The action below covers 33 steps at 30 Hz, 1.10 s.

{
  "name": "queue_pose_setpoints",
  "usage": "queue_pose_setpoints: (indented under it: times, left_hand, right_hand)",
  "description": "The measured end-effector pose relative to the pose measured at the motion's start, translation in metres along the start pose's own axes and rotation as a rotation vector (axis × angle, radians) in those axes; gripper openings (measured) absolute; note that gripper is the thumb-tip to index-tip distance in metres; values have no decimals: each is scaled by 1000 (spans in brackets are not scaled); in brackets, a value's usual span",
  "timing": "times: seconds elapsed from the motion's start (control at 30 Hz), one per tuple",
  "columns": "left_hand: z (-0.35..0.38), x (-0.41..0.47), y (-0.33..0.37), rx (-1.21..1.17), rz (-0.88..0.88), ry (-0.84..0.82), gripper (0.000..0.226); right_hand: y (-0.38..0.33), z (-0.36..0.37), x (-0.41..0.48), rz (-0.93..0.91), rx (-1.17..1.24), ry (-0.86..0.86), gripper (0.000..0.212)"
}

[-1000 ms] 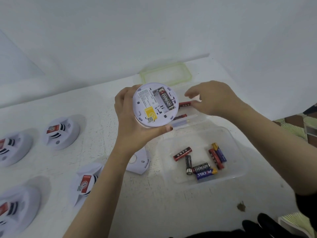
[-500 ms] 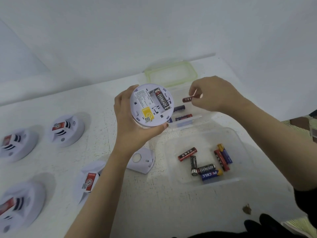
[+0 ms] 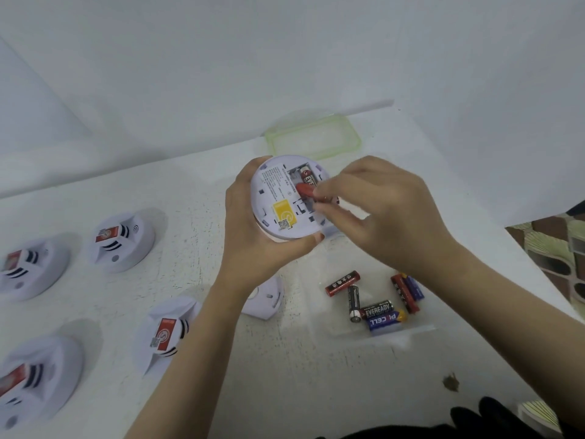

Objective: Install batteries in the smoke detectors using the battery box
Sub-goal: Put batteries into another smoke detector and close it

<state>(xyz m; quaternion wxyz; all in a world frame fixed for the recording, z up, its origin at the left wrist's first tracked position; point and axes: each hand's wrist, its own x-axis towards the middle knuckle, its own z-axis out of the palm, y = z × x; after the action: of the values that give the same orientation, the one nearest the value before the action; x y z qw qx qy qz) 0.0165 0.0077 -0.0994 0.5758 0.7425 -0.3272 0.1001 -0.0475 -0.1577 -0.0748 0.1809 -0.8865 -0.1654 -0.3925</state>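
the smoke detector [image 3: 278,201] is held back-side up in the left hand [image 3: 253,251], fingers wrapped round its rim. the red battery [image 3: 304,190] is pinched in the right hand [image 3: 386,217], the grip closed tight on its near end between thumb and fingertips. its free tip is pointed left over the open bay [image 3: 302,208], lying crosswise to the seated battery [image 3: 309,178]. the free slot is judged to run parallel to that cell, so a turn is called for before pressing down. the battery box [image 3: 411,332] is seen on the table [image 3: 221,375], below the right wrist.
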Motion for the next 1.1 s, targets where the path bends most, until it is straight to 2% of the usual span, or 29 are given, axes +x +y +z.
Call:
queue_pose_setpoints:
  times: [0.07,0.23,0.33,0.43,0.53,0.63,0.7,0.8,1.1]
  left_hand:
    - [-1,-2,2,-19,-2,10,73]
    - [-10,-11,1,-30,-23,14,80]
    - [-12,-13,7,-40,-2,-24,77]
    - [-15,-18,9,-82,-42,-34,80]
    - [-19,-21,9,-62,-42,-45,87]
    - [-25,-20,13,-29,-14,-71,87]
    - [-27,-20,17,-61,-14,-93,86]
    - [-29,-21,19,-103,-34,-108,86]
    - [-32,-16,17,17,4,-106,87]
  right_hand:
    - [-1,5,-5,-75,2,34,8]
    - [-2,11,-14,-62,92,2,16]
    - [-6,11,-15,12,163,1,16]
    - [-13,8,-14,178,291,-26,18]
    - [-20,3,-11,419,554,-157,45]
    - [-24,-5,-4,661,1051,-353,78]
    - [-25,-7,-2,752,1230,-414,82]
    - [-28,-6,-1,784,1283,-422,79]
    - [-28,1,0,805,1293,-344,74]
